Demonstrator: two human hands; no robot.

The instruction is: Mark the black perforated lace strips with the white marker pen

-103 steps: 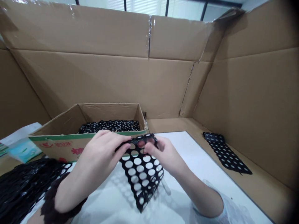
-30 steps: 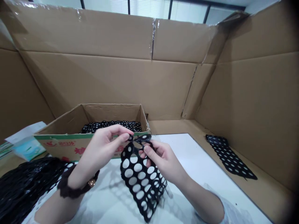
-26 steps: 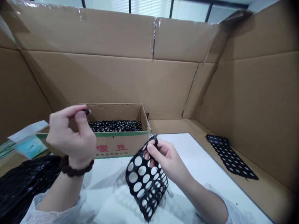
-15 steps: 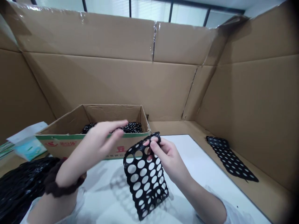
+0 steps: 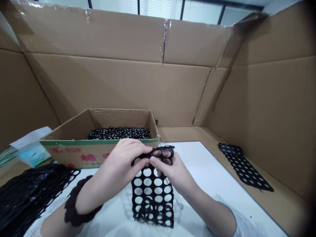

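A black strip of material with round holes hangs over the white table top, its upper edge pinched by both hands. My left hand has thumb and fingers closed on the top left part of the strip. At the top right, my right hand grips it between thumb and fingers, with fingertips showing through the holes. The strip's lower end is folded or doubled over. A dark scrunchie circles my left wrist.
An open carton behind the hands holds many black perforated pieces. At left lies a heap of black perforated material beside a tissue pack. Another perforated strip lies at right. Tall cardboard walls enclose the table.
My left hand has come down and right from above the carton's front and taken hold of the strip's top edge. The strip now hangs straighter, facing me.
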